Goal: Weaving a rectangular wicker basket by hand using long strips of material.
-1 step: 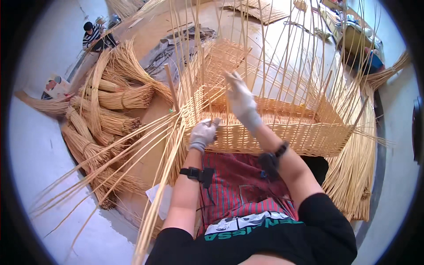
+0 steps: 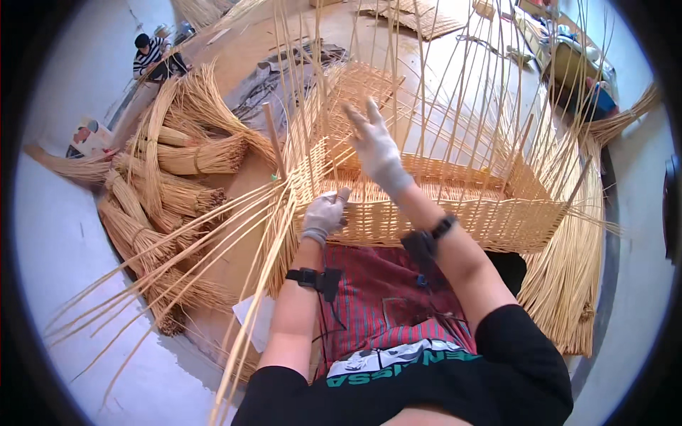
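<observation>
A woven wicker basket (image 2: 462,220) lies across my lap on a red striped cloth (image 2: 376,298), with tall upright canes (image 2: 462,85) rising from its weave. My gloved left hand (image 2: 325,214) grips the front wall's upper edge near the left corner, thumb on top. My gloved right hand (image 2: 373,148) is raised among the uprights above the basket's left part, fingers spread, with nothing visible held in them. Long loose canes (image 2: 170,252) fan out from the left corner toward the lower left.
Bundled canes (image 2: 199,160) lie at left, more canes (image 2: 561,298) at right. A person (image 2: 153,57) in a striped top sits at back left, near grey crumpled cloth (image 2: 263,85). A woven panel (image 2: 419,21) lies at the back, and cluttered wooden furniture (image 2: 572,64) stands at back right.
My right hand has moved up and to the left, and its fingers are more spread. My left hand has shifted slightly left, still on the basket's edge.
</observation>
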`<state>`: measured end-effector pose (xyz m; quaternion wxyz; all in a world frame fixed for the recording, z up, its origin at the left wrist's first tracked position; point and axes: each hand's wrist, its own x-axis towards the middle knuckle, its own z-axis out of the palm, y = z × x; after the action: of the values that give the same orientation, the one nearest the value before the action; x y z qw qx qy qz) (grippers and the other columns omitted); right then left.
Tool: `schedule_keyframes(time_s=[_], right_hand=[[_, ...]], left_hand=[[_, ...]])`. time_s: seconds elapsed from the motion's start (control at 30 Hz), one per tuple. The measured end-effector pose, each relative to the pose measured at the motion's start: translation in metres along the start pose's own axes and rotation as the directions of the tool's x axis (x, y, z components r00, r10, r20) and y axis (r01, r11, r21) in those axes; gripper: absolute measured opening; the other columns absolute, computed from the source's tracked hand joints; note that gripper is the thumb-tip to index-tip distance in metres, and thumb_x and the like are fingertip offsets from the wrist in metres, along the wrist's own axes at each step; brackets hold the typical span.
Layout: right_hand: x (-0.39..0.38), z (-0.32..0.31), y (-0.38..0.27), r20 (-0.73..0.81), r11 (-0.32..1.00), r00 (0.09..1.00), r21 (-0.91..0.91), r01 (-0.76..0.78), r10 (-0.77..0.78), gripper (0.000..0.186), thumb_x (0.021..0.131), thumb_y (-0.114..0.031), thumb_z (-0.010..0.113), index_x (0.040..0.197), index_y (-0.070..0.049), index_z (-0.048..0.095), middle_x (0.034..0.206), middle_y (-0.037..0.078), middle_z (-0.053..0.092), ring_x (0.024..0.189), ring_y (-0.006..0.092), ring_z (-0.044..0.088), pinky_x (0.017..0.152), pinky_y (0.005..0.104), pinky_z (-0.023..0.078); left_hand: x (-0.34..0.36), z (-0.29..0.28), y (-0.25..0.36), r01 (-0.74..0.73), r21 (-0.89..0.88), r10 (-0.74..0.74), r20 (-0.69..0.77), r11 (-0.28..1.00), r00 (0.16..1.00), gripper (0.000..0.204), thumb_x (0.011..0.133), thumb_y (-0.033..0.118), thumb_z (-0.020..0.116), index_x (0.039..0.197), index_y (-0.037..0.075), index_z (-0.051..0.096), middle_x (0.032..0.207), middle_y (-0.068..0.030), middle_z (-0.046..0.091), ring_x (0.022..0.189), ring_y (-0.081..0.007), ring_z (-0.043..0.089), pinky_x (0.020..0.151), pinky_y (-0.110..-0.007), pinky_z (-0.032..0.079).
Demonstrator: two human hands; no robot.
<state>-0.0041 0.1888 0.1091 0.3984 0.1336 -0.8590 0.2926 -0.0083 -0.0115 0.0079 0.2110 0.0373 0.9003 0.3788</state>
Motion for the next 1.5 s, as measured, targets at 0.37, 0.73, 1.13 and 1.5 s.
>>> schedule_keyframes(time_s=[0.37,0.73,1.13,1.5], right_hand=[[-0.183,-0.052,0.03,0.192,0.272,0.696,0.824,-0.498,0.692,0.017,0.109,-0.019,0.046,0.122,-0.008,0.048,0.081,0.005,0.06,0.086,0.0221,0.069,0.072,0.0355,0.058],[-0.184,-0.113,0.068,0.25,-0.006,0.254,0.723,-0.691,0.934,0.017,0.093,-0.008,0.073,0.101,-0.018,0.061,0.105,0.002,0.074,0.089,0.0102,0.068,0.065,0.0212,0.053],[-0.086,-0.118,0.062,-0.069,0.65,0.875,0.698,-0.301,0.48,0.043,0.106,-0.009,0.045,0.148,-0.018,0.036,0.102,0.011,0.072,0.089,0.0175,0.07,0.066,0.0251,0.056],[-0.136,-0.169,0.075,0.019,0.219,0.279,0.569,-0.793,0.96,0.021,0.096,-0.012,0.069,0.116,-0.009,0.062,0.109,0.005,0.069,0.096,0.0123,0.066,0.075,0.0283,0.057]], left_hand=[[0.002,-0.009,0.044,-0.197,-0.076,0.18,-0.193,0.977,0.965,0.064,0.078,0.064,0.077,0.107,0.008,0.064,0.087,-0.0132,0.074,0.072,-0.0236,0.071,0.066,-0.037,0.055],[-0.025,0.054,0.079,-0.393,-0.103,0.336,-0.353,0.914,0.873,0.046,0.096,0.047,0.066,0.122,0.009,0.064,0.112,-0.0176,0.07,0.098,-0.0271,0.068,0.088,-0.034,0.055],[-0.016,0.072,0.094,0.107,-0.47,-0.002,0.22,0.876,0.976,0.03,0.091,0.03,0.077,0.1,0.004,0.066,0.076,-0.0066,0.068,0.057,-0.0149,0.066,0.054,-0.031,0.057],[-0.024,0.136,0.157,-0.111,-0.364,0.2,0.217,0.925,0.955,0.034,0.103,0.036,0.058,0.122,0.007,0.06,0.086,-0.0065,0.069,0.057,-0.0211,0.068,0.054,-0.037,0.053]])
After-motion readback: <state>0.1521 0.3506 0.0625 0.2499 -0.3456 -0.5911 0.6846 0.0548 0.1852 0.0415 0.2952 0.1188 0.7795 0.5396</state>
